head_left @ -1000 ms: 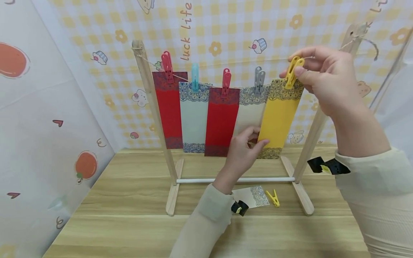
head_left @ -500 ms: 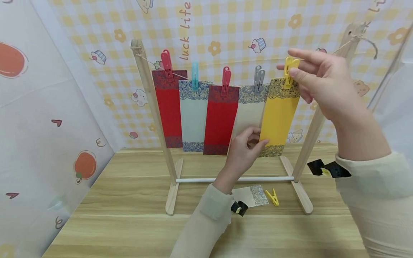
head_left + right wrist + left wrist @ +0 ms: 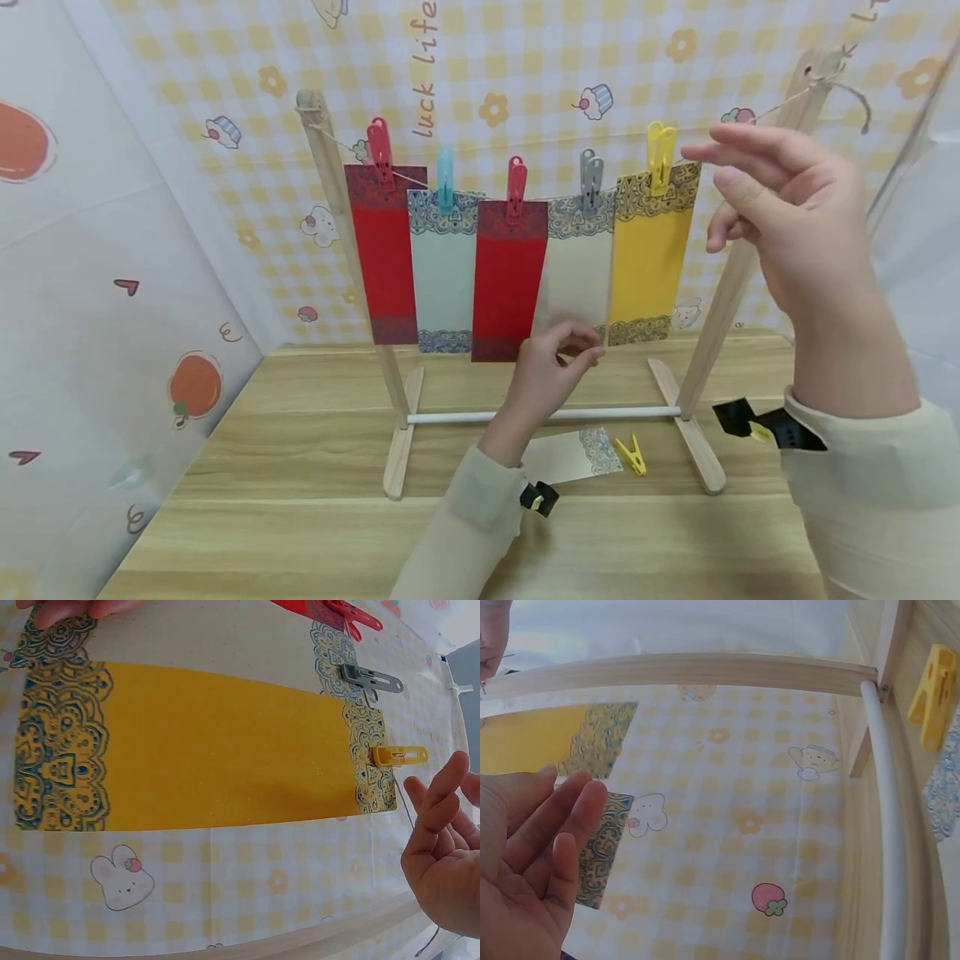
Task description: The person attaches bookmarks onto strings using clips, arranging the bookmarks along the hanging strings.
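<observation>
A yellow card with patterned ends hangs from the string, held by a yellow clothespin. My right hand is just right of that clothespin, fingers extended and apart from it, as the right wrist view also shows. In front of the lower end of a cream card, my left hand has loosely bent fingers. The left wrist view shows nothing between the fingers of the left hand. A grey clothespin grips the cream card's top.
Left along the string hang a red card, a pale green card and another red card. Wooden posts and a white rod form the stand. On the table lie a cream card and a yellow clothespin.
My right hand has let go of the yellow clothespin and moved right. My left hand has released the yellow card and moved slightly down and left. The yellow card now hangs freely.
</observation>
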Demonstrator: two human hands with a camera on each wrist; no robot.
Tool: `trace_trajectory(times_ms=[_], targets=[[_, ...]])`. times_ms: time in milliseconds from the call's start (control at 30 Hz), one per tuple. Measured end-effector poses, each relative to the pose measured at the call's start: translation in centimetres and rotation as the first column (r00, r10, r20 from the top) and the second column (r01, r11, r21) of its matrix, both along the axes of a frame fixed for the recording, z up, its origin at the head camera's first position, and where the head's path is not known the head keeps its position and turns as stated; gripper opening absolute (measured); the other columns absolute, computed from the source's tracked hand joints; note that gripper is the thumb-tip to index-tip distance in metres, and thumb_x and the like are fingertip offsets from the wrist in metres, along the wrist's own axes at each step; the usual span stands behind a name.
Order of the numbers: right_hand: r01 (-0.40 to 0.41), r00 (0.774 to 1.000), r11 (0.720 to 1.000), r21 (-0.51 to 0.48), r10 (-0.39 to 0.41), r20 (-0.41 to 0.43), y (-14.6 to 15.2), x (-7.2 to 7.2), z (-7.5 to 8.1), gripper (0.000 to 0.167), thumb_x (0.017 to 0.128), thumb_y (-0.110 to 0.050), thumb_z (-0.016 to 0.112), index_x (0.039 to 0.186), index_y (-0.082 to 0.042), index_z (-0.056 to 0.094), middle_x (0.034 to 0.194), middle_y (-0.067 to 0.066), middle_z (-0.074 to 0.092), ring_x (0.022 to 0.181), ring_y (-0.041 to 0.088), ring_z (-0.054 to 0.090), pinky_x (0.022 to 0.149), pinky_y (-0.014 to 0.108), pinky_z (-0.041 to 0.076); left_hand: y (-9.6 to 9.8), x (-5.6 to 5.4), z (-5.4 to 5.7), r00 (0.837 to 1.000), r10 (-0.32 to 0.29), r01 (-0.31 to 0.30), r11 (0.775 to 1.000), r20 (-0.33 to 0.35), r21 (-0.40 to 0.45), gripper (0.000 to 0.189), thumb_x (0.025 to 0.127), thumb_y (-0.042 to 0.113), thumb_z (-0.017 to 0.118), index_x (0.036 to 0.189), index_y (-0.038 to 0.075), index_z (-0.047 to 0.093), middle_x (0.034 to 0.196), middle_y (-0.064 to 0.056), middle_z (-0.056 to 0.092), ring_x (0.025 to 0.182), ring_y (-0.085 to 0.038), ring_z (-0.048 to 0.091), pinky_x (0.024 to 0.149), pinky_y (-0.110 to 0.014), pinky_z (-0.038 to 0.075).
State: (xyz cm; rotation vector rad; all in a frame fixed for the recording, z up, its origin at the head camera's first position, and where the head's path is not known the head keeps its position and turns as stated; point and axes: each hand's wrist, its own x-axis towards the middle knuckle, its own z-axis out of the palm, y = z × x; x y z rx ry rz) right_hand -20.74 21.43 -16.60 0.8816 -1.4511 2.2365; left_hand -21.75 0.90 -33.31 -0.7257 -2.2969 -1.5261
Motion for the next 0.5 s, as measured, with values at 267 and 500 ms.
trace_trajectory(times_ms=[267,500], targets=[[-0.061,0.997,0.996,0.058,0.059,0.043,1.7,0.8,-6.4,0.03,0.094,0.017,0.05,0.123,0.016,0.057,0.11,0.018,0.073,0.058,0.021,0.065,0.057,0.023,0.055,-1.9,1.9,-1.7,0.991,0.004,0.008,0.996,0.132,-0.092,0.015,0.095,0.019,0.068,0.107,0.011,0.072,0.097,-0.002,0.075,0.087,-0.009,0.068,0.071,-0.018,0.053],[-0.033,0.965,0.969,0.245,-0.032,0.259,3.8,1.0,-14.1,0.03,0.1,0.005,0.051,0.126,-0.001,0.064,0.109,-0.001,0.076,0.077,0.01,0.066,0.065,0.017,0.048,-4.5,3.1,-3.2,0.976,0.057,-0.019,0.984,0.212,-0.18,0.017,0.097,0.02,0.066,0.111,0.013,0.07,0.104,0.0,0.074,0.097,-0.012,0.068,0.076,-0.022,0.054]])
